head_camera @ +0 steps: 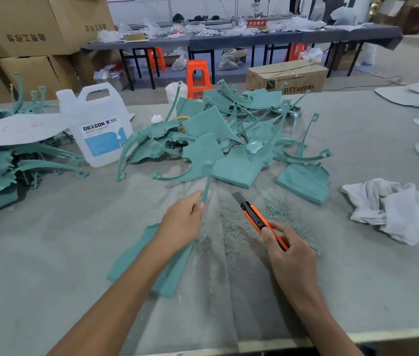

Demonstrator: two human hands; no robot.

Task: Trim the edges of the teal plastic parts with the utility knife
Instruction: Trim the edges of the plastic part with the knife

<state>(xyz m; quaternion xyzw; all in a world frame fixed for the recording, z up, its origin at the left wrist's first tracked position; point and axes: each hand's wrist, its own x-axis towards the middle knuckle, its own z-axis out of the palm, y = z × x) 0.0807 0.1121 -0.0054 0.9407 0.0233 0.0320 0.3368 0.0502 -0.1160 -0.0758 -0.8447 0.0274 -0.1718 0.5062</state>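
My left hand pinches the thin curved arm of a teal plastic part whose flat panel lies on the table under my forearm. My right hand grips an orange and black utility knife, its blade out and pointing up-left, a short way to the right of the arm. Teal shavings are strewn between my hands. A heap of teal parts lies just beyond, and another stack of teal parts sits at the left edge.
A white DEXCON jug stands left of the heap, beside a grey sheet. White rags lie at right. The table's front edge is near. Behind are orange stools, cardboard boxes and a long bench.
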